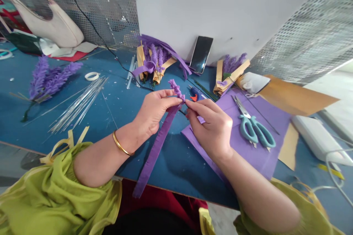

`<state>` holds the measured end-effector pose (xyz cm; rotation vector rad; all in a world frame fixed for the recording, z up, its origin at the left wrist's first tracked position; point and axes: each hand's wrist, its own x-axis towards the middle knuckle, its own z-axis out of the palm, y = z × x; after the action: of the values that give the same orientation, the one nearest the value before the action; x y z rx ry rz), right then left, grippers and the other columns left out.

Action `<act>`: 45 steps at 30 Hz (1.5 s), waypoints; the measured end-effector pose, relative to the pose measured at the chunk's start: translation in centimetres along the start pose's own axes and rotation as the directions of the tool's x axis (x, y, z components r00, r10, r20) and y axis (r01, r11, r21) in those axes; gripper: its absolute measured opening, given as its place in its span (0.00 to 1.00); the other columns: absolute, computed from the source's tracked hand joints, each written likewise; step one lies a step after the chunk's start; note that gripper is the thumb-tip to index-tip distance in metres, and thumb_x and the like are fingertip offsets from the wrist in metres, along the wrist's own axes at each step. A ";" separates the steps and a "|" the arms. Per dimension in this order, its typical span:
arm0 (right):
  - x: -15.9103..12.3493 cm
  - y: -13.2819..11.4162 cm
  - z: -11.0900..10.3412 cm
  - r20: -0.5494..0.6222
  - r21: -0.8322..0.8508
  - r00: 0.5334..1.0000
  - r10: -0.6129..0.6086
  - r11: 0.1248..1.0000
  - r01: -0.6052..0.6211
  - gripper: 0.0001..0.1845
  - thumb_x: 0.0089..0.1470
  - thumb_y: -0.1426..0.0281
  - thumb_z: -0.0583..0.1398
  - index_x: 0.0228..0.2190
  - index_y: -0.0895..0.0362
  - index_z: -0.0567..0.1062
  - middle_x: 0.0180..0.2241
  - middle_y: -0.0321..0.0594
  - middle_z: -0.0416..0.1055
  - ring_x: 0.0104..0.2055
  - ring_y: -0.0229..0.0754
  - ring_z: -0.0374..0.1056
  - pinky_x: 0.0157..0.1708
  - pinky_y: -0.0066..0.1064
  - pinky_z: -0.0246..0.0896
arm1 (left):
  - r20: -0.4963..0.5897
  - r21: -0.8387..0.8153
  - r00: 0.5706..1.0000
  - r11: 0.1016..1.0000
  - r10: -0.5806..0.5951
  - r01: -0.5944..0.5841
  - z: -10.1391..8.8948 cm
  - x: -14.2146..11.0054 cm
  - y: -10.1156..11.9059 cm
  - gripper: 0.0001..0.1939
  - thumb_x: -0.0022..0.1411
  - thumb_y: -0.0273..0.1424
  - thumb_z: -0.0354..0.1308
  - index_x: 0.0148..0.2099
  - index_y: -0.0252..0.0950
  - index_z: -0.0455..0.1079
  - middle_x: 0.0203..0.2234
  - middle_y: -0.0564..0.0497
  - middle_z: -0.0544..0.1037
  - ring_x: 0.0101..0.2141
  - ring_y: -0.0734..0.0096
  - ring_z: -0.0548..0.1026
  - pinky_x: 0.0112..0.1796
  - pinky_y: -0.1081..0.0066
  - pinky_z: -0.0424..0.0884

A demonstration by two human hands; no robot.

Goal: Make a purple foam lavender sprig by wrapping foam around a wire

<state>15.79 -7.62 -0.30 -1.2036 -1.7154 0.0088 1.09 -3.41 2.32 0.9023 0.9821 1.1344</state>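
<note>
Between my hands is a purple paper flower spike point(175, 87), its tip pointing up and to the left. My left hand point(154, 110) pinches it near its lower end with thumb and fingers. From there a long purple paper strip point(156, 150) hangs down past the table's front edge. My right hand point(211, 125) is closed, its thumb and index finger meeting at the base of the spike, where a thin dark stem seems to run between the fingers. A blue glue gun point(195, 91) with an orange part lies just behind my hands.
Scissors point(252, 126) with teal handles lie on purple paper point(220, 117) at right. Thin wires point(79, 104), a tape roll point(92, 76) and a lavender bunch point(49, 79) are at left. Wrapped bouquets point(154, 62) and a phone point(202, 54) stand behind; a white power bank point(321, 139) lies far right.
</note>
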 end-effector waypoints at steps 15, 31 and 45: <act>0.4 -0.3 -0.5 0.013 0.079 0.987 0.161 0.984 -0.162 0.14 0.55 0.78 0.58 0.39 0.55 0.81 0.32 0.38 0.75 0.29 0.37 0.71 0.30 0.30 0.68 | 0.136 0.041 0.989 0.998 -0.057 0.052 -0.3 -0.4 0.4 0.07 0.51 0.32 0.65 0.31 0.33 0.80 0.28 0.48 0.82 0.32 0.65 0.79 0.42 0.65 0.72; -0.3 -0.6 -0.5 -0.016 -0.287 0.995 -0.095 0.954 0.087 0.16 0.60 0.76 0.55 0.42 0.52 0.81 0.33 0.39 0.78 0.33 0.38 0.75 0.29 0.28 0.65 | 0.083 0.030 0.994 0.997 -0.068 0.066 0.0 -0.9 0.1 0.05 0.50 0.29 0.68 0.28 0.32 0.79 0.25 0.46 0.81 0.30 0.64 0.80 0.41 0.65 0.74; -0.6 0.4 0.0 0.175 -0.382 0.972 -0.154 0.900 0.211 0.17 0.65 0.73 0.52 0.46 0.52 0.79 0.32 0.41 0.76 0.28 0.36 0.67 0.26 0.32 0.54 | 0.086 0.032 0.995 0.999 -0.041 0.038 0.0 -0.4 0.3 0.08 0.47 0.30 0.70 0.21 0.35 0.75 0.19 0.53 0.76 0.25 0.71 0.75 0.35 0.69 0.70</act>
<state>16.05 -7.80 -0.94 -1.3521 -2.0140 -0.3981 0.98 -3.75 2.66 0.9445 0.9442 1.0413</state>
